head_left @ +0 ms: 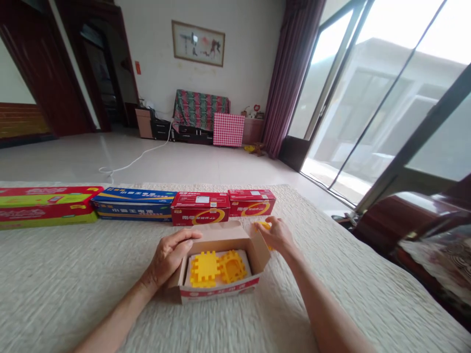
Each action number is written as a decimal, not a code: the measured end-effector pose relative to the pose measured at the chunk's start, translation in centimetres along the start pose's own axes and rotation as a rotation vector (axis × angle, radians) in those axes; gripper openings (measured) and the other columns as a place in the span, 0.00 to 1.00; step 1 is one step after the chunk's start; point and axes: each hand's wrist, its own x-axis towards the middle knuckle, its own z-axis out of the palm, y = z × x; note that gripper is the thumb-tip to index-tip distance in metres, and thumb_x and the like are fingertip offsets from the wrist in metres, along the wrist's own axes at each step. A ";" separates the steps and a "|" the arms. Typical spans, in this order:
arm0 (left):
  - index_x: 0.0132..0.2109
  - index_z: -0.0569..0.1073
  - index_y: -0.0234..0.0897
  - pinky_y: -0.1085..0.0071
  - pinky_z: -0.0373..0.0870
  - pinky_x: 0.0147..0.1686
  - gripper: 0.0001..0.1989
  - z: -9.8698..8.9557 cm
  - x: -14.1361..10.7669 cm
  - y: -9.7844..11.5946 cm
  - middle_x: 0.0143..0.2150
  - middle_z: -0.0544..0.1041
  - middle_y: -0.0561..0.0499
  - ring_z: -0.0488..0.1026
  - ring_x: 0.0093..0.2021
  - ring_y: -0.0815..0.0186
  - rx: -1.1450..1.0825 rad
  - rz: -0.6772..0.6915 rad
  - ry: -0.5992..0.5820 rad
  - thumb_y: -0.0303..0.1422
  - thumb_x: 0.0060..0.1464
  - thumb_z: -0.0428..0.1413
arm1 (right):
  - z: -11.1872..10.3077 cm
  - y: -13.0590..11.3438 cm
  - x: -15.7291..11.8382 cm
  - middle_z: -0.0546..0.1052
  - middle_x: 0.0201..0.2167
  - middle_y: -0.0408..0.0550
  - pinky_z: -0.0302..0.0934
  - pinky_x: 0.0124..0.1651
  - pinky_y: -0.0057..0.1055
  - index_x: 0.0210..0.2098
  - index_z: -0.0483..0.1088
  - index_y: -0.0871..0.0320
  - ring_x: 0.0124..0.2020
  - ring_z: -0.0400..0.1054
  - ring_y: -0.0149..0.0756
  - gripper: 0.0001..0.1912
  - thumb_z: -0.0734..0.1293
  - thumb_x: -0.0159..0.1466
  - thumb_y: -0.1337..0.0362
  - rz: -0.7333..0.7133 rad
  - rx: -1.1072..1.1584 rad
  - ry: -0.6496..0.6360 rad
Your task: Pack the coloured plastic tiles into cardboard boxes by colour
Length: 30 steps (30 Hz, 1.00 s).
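Carton [221,291], open-flapped; contents: yellow solid-faced piece [205,266], yellow round-holed piece [233,267].
Left hand [170,257] grasping the carton's left rear corner, solid-faced piece nearest, round-holed piece farther right. Right hand [278,235], beside the right flap, gripping a third yellow piece [265,225], partly hidden. Two red boxes [200,208], lids closed, stand beyond both hands.

Yellow piece [265,225]: largely hidden by the right hand [279,235] and the carton's [221,293] flap [260,247]; shape indiscernible. Left hand [170,254]: covers the carton's far left corner. Long box [47,207], at the cloth's [66,274] far left: cut off by the picture's left edge. Forearms [116,316] and the cloth's near edge: cut off below. Red boxes [200,208]: labels too small to read. Objects [250,148] beside the curtain [294,73]: too small to identify.
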 end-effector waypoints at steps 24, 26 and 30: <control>0.40 0.77 0.36 0.69 0.67 0.47 0.13 0.1 0.1 0.3 0.42 0.80 0.50 0.74 0.46 0.60 -0.021 0.020 0.017 0.33 0.53 0.49 | -8.7 -8.9 -11.6 0.73 0.32 0.45 0.56 0.41 0.38 0.30 0.64 0.54 0.35 0.65 0.39 0.13 0.68 0.55 0.53 -0.620 0.046 0.171; 0.40 0.77 0.36 0.68 0.67 0.47 0.13 0.2 0.1 0.3 0.42 0.80 0.50 0.74 0.46 0.60 -0.023 0.026 0.013 0.32 0.53 0.49 | -7.6 -8.8 -12.5 0.72 0.32 0.46 0.55 0.41 0.38 0.29 0.65 0.54 0.35 0.63 0.40 0.13 0.69 0.54 0.53 -0.636 -0.034 0.145; 0.40 0.78 0.37 0.68 0.67 0.48 0.14 0.2 0.1 0.4 0.42 0.80 0.50 0.74 0.46 0.60 -0.017 0.030 0.014 0.32 0.53 0.49 | -6.1 -8.3 -12.5 0.72 0.31 0.47 0.53 0.41 0.39 0.28 0.65 0.55 0.35 0.62 0.42 0.14 0.69 0.54 0.52 -0.635 -0.151 0.149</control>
